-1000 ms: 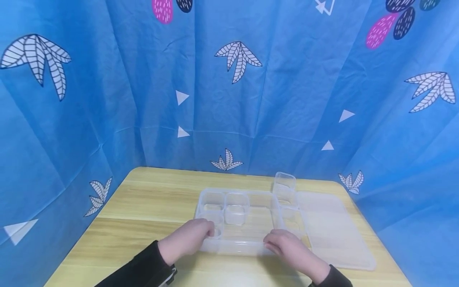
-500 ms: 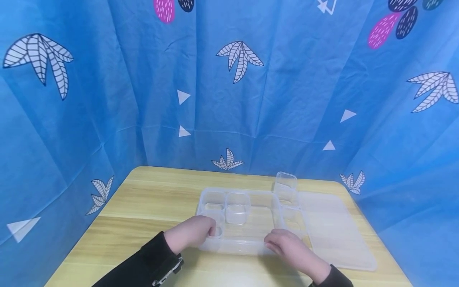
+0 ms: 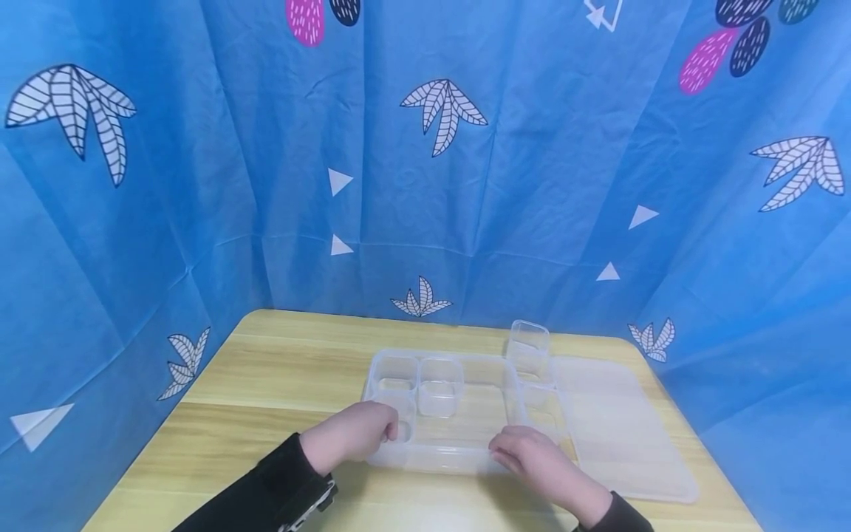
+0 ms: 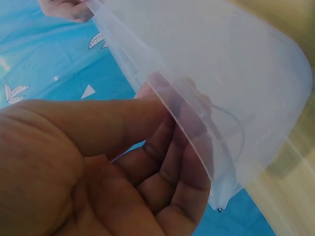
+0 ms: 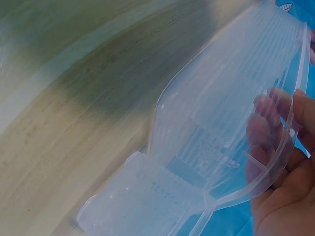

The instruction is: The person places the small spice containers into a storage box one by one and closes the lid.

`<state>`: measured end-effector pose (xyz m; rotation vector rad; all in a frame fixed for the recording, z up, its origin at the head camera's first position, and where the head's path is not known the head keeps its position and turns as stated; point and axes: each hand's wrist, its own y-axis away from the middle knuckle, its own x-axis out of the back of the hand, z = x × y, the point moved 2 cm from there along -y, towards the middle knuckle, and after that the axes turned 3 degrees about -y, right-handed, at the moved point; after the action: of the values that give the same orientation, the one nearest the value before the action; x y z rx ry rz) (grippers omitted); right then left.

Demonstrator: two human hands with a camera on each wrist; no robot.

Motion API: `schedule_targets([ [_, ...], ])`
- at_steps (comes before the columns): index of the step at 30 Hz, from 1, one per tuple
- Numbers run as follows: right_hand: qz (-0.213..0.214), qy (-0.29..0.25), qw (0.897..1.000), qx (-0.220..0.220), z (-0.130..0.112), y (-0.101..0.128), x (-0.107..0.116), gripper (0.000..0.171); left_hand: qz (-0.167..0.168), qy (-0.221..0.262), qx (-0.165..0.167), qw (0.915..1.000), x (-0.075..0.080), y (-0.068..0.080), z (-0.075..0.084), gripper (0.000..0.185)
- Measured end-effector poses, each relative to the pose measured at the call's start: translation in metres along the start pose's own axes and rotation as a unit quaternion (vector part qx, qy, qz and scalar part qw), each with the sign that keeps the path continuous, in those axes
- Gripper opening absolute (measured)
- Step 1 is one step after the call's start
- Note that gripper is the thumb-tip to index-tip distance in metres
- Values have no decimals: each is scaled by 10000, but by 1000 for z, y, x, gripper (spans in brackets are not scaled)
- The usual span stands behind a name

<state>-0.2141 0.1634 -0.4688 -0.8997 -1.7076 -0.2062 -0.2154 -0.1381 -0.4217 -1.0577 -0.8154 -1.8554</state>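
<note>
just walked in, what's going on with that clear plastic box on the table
A person in dark sleeves holds a clear plastic organizer tray by its near edge on the wooden table. The left hand grips the near left corner, fingers curled round the rim; the right hand grips the near edge towards the right. Small clear cups sit in the tray's left side. One more small cup stands at its far right corner, and a flat clear lid lies to the right.
</note>
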Motion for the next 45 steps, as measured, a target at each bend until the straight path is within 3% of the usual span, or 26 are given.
schedule_targets([
  [7,46,-47,10000,59,0,1,0,5,61,36,-328,9994,-2,3,-7,16],
  [13,38,-6,10000,49,1,1,0,6,748,41,-766,9942,-5,6,-13,7],
  [20,32,-56,10000,19,0,0,1,5,1411,-82,-747,9871,-14,10,-18,5],
  [26,54,-42,10000,56,-1,1,1,5,2180,-172,-438,9748,-19,15,-21,8],
  [31,82,-34,9999,113,-1,1,1,5,2657,-237,37,9638,-20,14,-27,19],
  [37,113,-2,9999,116,0,1,0,4,2774,-201,565,9589,-25,9,-37,40],
  [45,64,-48,9999,97,0,0,2,5,2729,119,875,9580,-33,4,-44,45],
])
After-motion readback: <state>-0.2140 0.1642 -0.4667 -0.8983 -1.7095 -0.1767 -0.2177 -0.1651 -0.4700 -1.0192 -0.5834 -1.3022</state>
